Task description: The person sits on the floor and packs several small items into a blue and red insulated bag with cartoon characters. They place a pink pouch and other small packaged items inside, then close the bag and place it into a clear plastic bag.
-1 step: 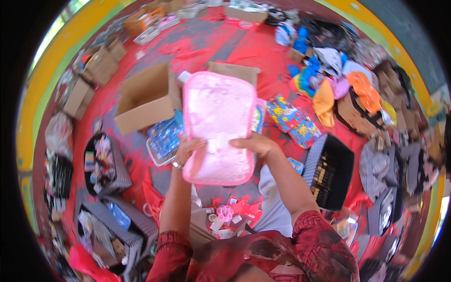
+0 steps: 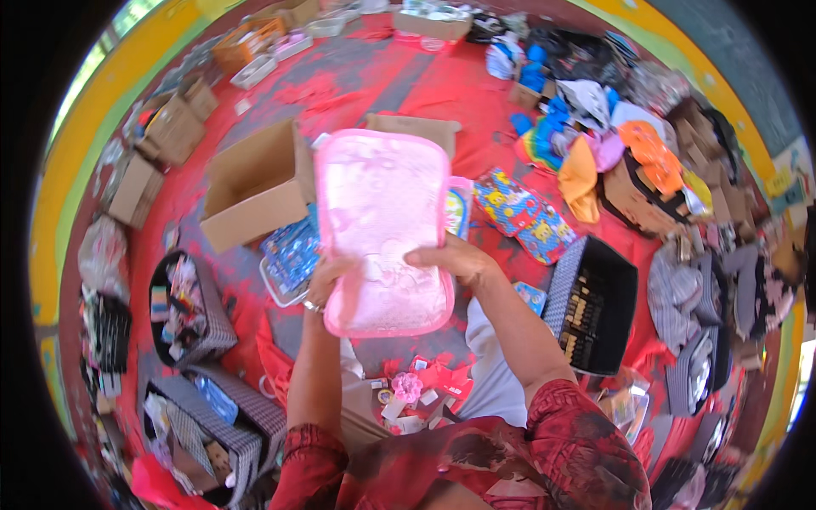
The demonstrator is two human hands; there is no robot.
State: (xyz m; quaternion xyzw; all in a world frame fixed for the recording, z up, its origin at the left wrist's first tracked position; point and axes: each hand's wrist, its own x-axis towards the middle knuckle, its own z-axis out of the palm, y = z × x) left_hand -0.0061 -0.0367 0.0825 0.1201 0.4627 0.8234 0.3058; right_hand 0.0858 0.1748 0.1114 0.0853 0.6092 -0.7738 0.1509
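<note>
Both my hands hold up a flat pink pad (image 2: 387, 204) with rounded corners and a darker pink border. Its pale face looks slightly shiny, and I cannot make out its exact kind. My left hand (image 2: 330, 276) grips the pad's left edge, thumb on the face and a bracelet or watch at the wrist. On the opposite edge, my right hand (image 2: 455, 257) has its thumb across the front; the other fingers are mostly behind. Below the pad, a pink flower (image 2: 407, 388) lies among small items between my legs.
Past the pad stand an open cardboard box (image 2: 255, 183) and a tray of blue packets (image 2: 291, 255). A colourful patterned package (image 2: 525, 217) lies right, near a black-lined basket (image 2: 595, 310). Filled baskets (image 2: 191, 310) stand left; heaped cloth and bags (image 2: 586, 119) lie at far right.
The pad sits slightly further left in the picture, and the surroundings have shifted a little as well. Both hands keep their hold on it.
</note>
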